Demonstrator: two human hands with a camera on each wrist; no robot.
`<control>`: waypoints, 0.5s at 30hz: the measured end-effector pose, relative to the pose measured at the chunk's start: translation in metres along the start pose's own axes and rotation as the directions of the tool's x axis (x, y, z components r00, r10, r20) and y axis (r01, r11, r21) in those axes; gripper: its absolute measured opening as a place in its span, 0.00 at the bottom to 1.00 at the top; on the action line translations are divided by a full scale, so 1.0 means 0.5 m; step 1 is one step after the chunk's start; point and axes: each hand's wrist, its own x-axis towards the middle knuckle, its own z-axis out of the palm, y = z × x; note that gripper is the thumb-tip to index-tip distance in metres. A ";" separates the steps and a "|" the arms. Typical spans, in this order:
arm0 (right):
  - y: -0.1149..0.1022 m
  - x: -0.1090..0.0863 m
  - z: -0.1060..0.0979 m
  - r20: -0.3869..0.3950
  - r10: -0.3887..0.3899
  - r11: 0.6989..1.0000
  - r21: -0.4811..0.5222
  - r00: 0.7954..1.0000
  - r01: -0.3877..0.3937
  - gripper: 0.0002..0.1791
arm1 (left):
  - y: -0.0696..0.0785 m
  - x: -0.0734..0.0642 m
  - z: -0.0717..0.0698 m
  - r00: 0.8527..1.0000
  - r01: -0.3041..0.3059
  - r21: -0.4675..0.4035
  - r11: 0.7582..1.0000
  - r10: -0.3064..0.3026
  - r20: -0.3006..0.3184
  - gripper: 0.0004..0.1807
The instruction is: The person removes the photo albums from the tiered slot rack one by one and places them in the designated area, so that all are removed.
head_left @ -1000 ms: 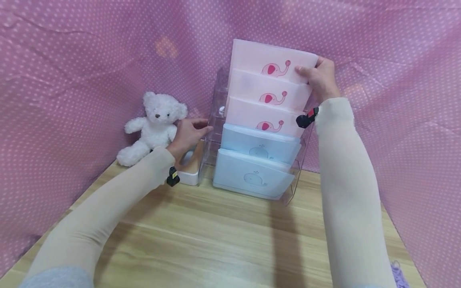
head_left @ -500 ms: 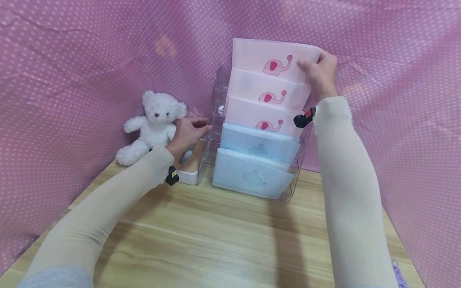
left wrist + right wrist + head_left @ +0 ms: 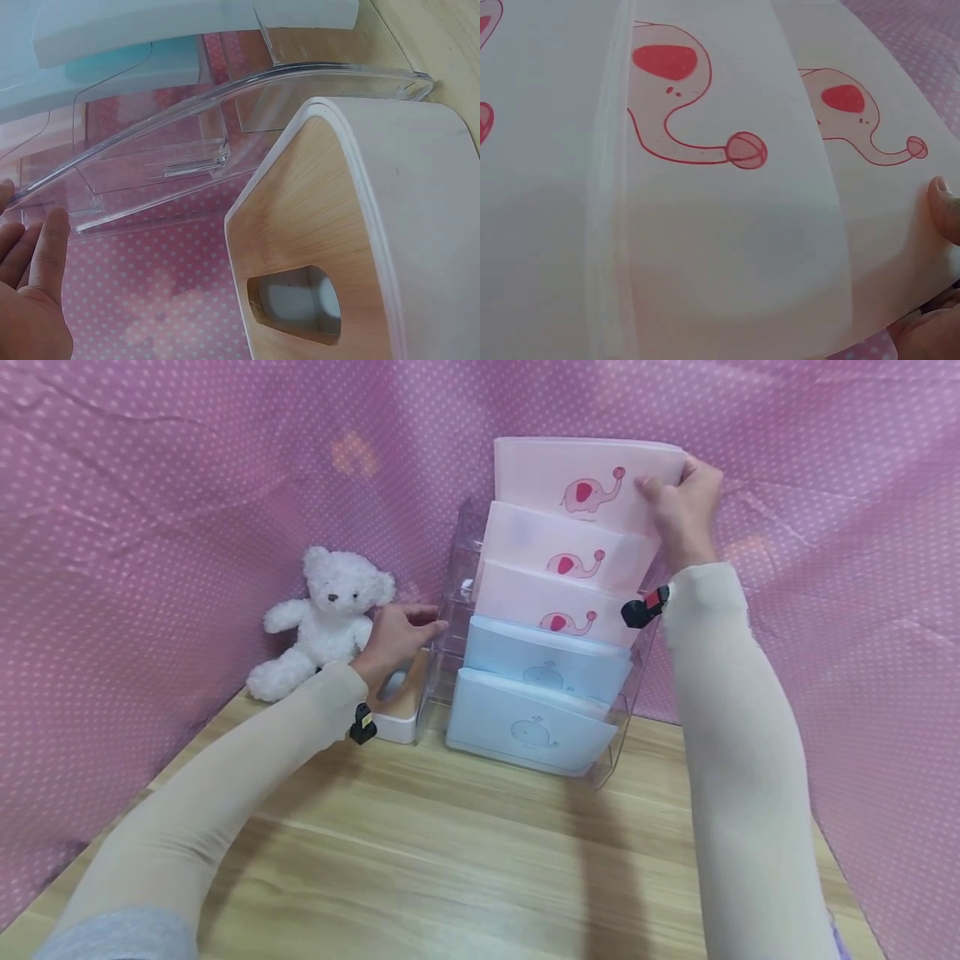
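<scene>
A clear tiered rack (image 3: pixel 457 568) stands on the table, holding flat, soft-looking packs in a stepped column. My right hand (image 3: pixel 686 510) pinches the right edge of the uppermost pink elephant-print pack (image 3: pixel 532 472), thumb in front and fingers behind. In the right wrist view, the thumb (image 3: pixel 946 210) lies on that pack's printed face. Two more pink packs (image 3: pixel 517 535) and two blue whale-print packs (image 3: pixel 487 718) sit below it. My left hand (image 3: pixel 397 639) pinches the rack's left side; in the left wrist view the fingertips (image 3: pixel 52 247) are at the end of its clear rail (image 3: pixel 187 105).
A white box with a wooden top (image 3: pixel 405 693) and an oval opening stands close against the rack's left side. Behind it sits a white teddy bear (image 3: pixel 330 618). Pink dotted cloth (image 3: pixel 187 527) hangs around the wood-grain table (image 3: pixel 420 843). Something purple (image 3: pixel 840 939) shows at the lower right.
My right hand has moved up and slightly right with the top pink pack, so more of its elephant shows. The left hand stays at the rack's side.
</scene>
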 end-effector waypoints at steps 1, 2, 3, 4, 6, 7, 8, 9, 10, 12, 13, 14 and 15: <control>-0.002 -0.001 -0.002 -0.003 -0.004 1.000 -0.006 1.000 0.004 0.16 | -0.001 0.000 0.000 1.000 0.007 -0.005 1.000 -0.007 0.003 0.25; -0.004 -0.002 -0.004 -0.005 -0.006 1.000 -0.005 1.000 0.006 0.16 | -0.001 0.000 -0.001 1.000 0.014 -0.010 1.000 -0.014 0.006 0.25; -0.007 -0.003 -0.007 -0.012 -0.009 1.000 0.000 1.000 0.009 0.16 | -0.001 -0.001 -0.001 1.000 0.018 -0.013 1.000 -0.018 0.007 0.25; -0.010 -0.003 -0.010 -0.020 -0.011 1.000 0.009 1.000 0.011 0.17 | -0.001 -0.001 -0.001 1.000 0.020 -0.016 1.000 -0.020 0.008 0.25; -0.017 -0.005 -0.017 -0.032 -0.012 0.999 0.043 0.999 0.013 0.17 | 0.000 -0.001 -0.001 1.000 0.013 -0.015 1.000 -0.013 0.006 0.25; -0.020 -0.006 -0.020 -0.037 -0.017 0.998 0.060 0.999 0.019 0.17 | 0.000 -0.001 0.000 1.000 0.008 -0.014 1.000 -0.008 0.004 0.25; -0.023 -0.006 -0.024 -0.042 -0.019 0.997 0.077 0.999 0.022 0.17 | 0.000 -0.001 0.000 1.000 0.001 -0.013 1.000 -0.001 0.000 0.25; -0.026 -0.006 -0.027 -0.044 -0.020 0.995 0.092 0.999 0.024 0.17 | 0.001 -0.001 0.001 1.000 -0.006 -0.011 1.000 0.006 -0.006 0.25; -0.029 -0.007 -0.031 -0.044 -0.025 0.994 0.103 0.999 0.030 0.17 | 0.001 -0.001 0.001 1.000 -0.010 -0.009 1.000 0.010 -0.010 0.25; -0.033 -0.008 -0.040 -0.049 -0.036 0.993 0.111 0.998 0.041 0.17 | 0.001 0.000 0.003 1.000 -0.020 -0.003 1.000 0.019 -0.015 0.24; -0.035 -0.009 -0.044 -0.052 -0.043 0.992 0.113 0.998 0.049 0.17 | 0.001 0.000 0.004 1.000 -0.022 -0.001 1.000 0.022 -0.017 0.24; -0.037 -0.009 -0.049 -0.057 -0.049 0.992 0.115 0.997 0.055 0.17 | 0.001 0.001 0.005 1.000 -0.026 0.000 1.000 0.026 -0.017 0.24; -0.039 -0.010 -0.052 -0.066 -0.057 0.991 0.119 0.996 0.065 0.17 | 0.001 0.001 0.006 0.999 -0.028 0.002 1.000 0.028 -0.016 0.24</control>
